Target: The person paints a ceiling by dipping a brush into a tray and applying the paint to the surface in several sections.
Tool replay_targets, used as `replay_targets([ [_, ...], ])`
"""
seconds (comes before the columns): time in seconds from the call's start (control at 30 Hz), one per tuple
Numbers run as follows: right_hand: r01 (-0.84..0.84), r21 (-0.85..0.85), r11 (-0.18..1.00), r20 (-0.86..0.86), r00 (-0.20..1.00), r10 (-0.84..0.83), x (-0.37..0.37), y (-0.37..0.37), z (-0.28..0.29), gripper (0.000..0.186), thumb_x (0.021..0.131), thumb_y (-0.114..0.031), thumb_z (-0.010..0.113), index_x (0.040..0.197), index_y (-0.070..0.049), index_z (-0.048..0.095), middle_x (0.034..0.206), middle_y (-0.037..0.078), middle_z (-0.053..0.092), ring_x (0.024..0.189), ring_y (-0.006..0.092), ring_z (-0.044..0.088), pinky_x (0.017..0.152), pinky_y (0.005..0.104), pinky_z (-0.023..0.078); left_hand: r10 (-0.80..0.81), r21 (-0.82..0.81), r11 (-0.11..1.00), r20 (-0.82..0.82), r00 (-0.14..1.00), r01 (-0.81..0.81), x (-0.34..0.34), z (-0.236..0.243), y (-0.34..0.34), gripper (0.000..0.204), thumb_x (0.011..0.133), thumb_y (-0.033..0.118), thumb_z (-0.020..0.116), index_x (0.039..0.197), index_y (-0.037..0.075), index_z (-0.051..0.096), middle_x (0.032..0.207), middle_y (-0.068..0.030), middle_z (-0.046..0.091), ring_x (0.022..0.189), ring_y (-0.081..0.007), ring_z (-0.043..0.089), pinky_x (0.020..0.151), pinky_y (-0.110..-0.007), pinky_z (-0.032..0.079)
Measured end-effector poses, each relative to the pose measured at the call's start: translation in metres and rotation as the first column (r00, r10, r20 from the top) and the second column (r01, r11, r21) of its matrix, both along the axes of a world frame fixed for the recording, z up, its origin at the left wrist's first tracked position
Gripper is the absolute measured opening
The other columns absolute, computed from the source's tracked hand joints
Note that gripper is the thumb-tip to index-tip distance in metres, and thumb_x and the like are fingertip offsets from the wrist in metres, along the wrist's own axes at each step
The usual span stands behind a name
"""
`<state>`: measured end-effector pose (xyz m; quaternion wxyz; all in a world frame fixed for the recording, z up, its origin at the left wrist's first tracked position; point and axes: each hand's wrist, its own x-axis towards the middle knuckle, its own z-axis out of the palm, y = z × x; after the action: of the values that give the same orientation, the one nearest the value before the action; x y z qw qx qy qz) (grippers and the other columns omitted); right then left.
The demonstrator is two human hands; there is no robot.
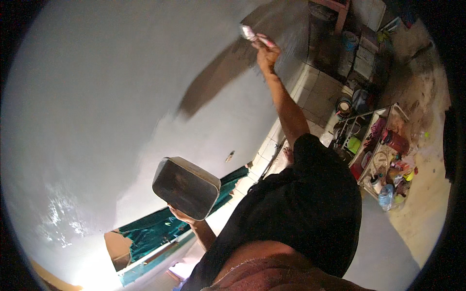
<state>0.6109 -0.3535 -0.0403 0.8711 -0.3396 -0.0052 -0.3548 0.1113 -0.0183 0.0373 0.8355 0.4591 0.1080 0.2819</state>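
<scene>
My right hand [267, 52] is raised at arm's length and closed round a paintbrush [248, 33] with pale bristles and a pinkish handle. The brush head is at or very close to the grey wall [121, 87]; whether it touches I cannot tell. Lower and to the left, my left hand [181, 214] supports a boxy container [187, 186] with rounded corners, dark on its broad face and paler along one side. Its fingers are partly hidden beneath it. What the container holds does not show.
A dark green cloth [155, 233] and a torn brown board [119, 248] run along the lower wall, near a bright light. A rack [365, 162] loaded with bottles and bags stands at right. Farther back are pots [343, 106] and a wooden stand [342, 17].
</scene>
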Motion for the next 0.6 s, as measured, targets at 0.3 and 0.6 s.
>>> replay_targets([
  [0.3,-0.59,-0.62,0.518,-0.214,0.762,0.611,-0.24,0.141,0.024,0.019,0.085,-0.002,0.069,0.103,0.004,0.069,0.1,0.01,0.071,0.092,0.0149,0.066,0.084,0.031,0.054,0.096,-0.048,0.994,-0.002,0.995,-0.096,-0.015,0.0,-0.015,0.053,0.099,0.045,0.034,0.135,0.009,0.048,0.134,-0.0114,0.052,0.121,-0.0314,0.05,0.104,-0.046,0.039],
  [0.6,-0.421,-0.398,0.815,-0.235,0.906,0.353,-0.118,0.061,0.048,0.018,0.078,0.0,0.073,0.095,0.001,0.069,0.095,0.008,0.07,0.084,0.0165,0.065,0.08,0.0309,0.053,0.118,-0.049,0.992,0.086,0.989,-0.114,-0.046,-0.003,-0.018,0.046,0.101,0.035,0.035,0.133,0.005,0.049,0.13,-0.0114,0.056,0.115,-0.0266,0.055,0.1,-0.042,0.043],
])
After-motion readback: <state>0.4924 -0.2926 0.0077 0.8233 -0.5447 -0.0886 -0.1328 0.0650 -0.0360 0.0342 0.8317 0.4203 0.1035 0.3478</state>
